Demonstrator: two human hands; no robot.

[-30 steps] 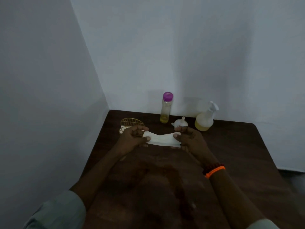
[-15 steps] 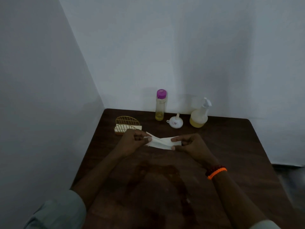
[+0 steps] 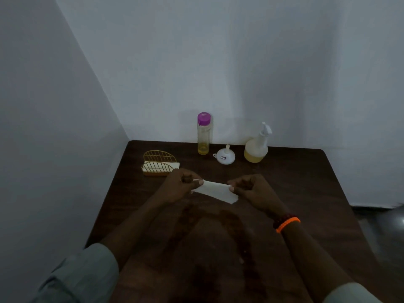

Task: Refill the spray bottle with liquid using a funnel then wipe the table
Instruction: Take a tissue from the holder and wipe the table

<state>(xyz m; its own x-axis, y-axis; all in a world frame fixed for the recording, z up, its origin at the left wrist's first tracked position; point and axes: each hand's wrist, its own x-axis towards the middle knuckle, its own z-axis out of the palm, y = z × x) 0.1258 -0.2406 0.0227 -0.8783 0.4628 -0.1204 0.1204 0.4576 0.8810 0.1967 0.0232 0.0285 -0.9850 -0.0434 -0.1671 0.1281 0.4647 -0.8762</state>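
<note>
Both hands hold a white tissue [image 3: 216, 191] stretched between them just above the dark wooden table [image 3: 306, 193]. My left hand [image 3: 179, 186] pinches its left end and my right hand [image 3: 251, 189] pinches its right end. At the back stand a white spray bottle [image 3: 256, 148] with yellowish liquid in its base, a white funnel [image 3: 224, 157] lying upside down, and a clear bottle with a purple cap [image 3: 204, 133] holding a little yellow liquid. Wet-looking streaks [image 3: 229, 226] mark the table in front of my hands.
A gold wire napkin holder [image 3: 158, 164] with white tissues stands at the back left of the table. Walls close in on the left and behind. The table's right edge drops to a grey floor [image 3: 384, 226].
The tissue has been pulled out flatter and wider between my hands, and my hands have moved slightly apart. The view has tilted, so the objects sit lower in frame.
</note>
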